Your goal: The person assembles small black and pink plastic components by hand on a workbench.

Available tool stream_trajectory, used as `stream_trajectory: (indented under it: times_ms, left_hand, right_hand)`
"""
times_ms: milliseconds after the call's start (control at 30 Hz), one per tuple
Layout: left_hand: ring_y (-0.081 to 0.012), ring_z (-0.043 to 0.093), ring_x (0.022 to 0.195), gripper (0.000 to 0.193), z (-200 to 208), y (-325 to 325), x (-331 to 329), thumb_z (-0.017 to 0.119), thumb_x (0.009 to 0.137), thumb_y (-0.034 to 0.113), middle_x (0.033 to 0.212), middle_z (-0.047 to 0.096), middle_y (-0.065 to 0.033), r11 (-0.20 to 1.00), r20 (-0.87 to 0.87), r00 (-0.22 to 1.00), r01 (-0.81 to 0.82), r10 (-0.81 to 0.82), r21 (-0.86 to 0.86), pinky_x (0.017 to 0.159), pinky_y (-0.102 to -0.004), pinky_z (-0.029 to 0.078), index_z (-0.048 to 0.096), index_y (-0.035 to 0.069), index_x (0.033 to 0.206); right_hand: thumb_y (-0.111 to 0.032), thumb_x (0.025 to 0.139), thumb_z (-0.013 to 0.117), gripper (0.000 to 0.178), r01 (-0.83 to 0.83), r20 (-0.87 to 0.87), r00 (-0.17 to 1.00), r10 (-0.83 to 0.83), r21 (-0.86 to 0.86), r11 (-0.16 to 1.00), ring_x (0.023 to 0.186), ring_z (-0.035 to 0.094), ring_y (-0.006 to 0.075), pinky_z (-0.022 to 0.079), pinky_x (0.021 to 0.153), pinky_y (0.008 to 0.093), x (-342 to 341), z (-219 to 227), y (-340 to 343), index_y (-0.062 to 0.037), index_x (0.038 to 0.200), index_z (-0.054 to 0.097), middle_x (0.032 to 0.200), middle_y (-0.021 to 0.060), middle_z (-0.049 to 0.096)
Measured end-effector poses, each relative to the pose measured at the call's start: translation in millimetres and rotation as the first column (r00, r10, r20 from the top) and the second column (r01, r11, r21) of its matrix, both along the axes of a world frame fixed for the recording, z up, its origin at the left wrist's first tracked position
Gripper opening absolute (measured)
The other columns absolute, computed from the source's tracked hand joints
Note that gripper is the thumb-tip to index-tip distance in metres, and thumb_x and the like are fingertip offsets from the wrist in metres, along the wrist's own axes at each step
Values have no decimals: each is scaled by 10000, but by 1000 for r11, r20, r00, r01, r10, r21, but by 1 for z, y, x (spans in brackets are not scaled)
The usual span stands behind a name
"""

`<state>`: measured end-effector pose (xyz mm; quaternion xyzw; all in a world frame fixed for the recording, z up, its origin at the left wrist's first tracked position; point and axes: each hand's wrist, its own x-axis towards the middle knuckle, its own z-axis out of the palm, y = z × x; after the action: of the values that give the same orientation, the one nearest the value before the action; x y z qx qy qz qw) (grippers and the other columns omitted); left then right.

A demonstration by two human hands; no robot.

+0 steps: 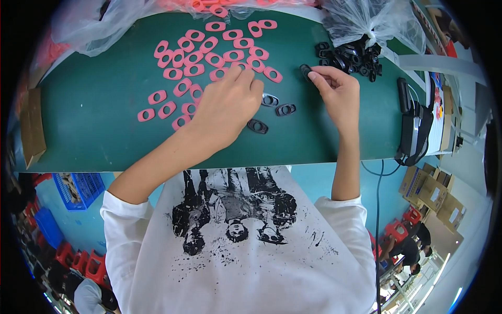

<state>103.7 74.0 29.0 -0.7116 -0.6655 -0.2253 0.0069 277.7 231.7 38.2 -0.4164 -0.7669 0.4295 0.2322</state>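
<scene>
My right hand pinches a black oval ring-shaped part between thumb and fingertips, held a little above the green table. My left hand reaches across the pink pieces with its fingers curled together and pointing down. Its fingertips are partly hidden, beside a pink piece with a round hole; I cannot make out what they hold. Between my hands lie a dark oval part with a shiny rim, a black oval part and another black oval part.
Many flat pink pieces are scattered over the green table. A heap of black rings sits at the far right beneath a clear plastic bag. A black device with a cable hangs at the right edge; a cardboard piece stands left.
</scene>
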Motion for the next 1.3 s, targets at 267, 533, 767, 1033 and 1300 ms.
stream_trajectory:
  times_ms: [267, 533, 767, 1033, 1300]
  left_hand:
    - [-270, 577, 920, 243, 7, -5, 9, 741, 740, 75, 904, 607, -90, 985, 60, 994, -81, 91, -151, 626, -383, 514, 576, 33, 913]
    - [-247, 559, 882, 313, 2, -4, 13, 686, 562, -61, 849, 589, -117, 997, 32, 997, -74, 75, -12, 471, -299, 498, 589, -28, 858]
    - [-291, 584, 947, 320, 7, 1, 15, 694, 588, -62, 923, 580, -142, 994, 65, 997, -28, 35, -105, 516, -354, 525, 601, -32, 892]
    - [-334, 587, 987, 289, 5, -9, 3, 648, 664, -79, 936, 556, -159, 988, 201, 979, -8, 40, -156, 595, -407, 547, 561, -39, 937]
    - [-281, 556, 914, 245, 3, -10, -5, 658, 634, -52, 890, 558, -127, 998, 65, 997, 51, -48, -43, 743, -395, 437, 604, -15, 871]
  right_hand:
    - [-39, 802, 745, 145, -79, 111, 993, 39, 385, 920, 594, 475, 94, 403, 536, 251, 4, 5, -3, -17, 943, 721, 850, 48, 681]
    - [12, 767, 748, 321, -294, 184, 954, 235, 442, 848, 638, 519, 172, 445, 562, 311, -7, 2, -16, -35, 1078, 681, 868, 84, 618]
    - [-10, 767, 762, 386, -348, 324, 918, 228, 384, 855, 614, 502, 177, 447, 576, 316, -3, 4, -16, -45, 1140, 671, 820, 81, 573]
    - [-32, 764, 766, 373, -493, 396, 844, 362, 306, 814, 643, 556, 223, 480, 610, 344, -1, 18, -10, -30, 1123, 663, 818, 93, 584]
    - [0, 788, 721, 406, -512, 447, 832, 330, 385, 768, 701, 596, 256, 489, 626, 366, -2, 26, -3, -68, 1180, 640, 952, 106, 611]
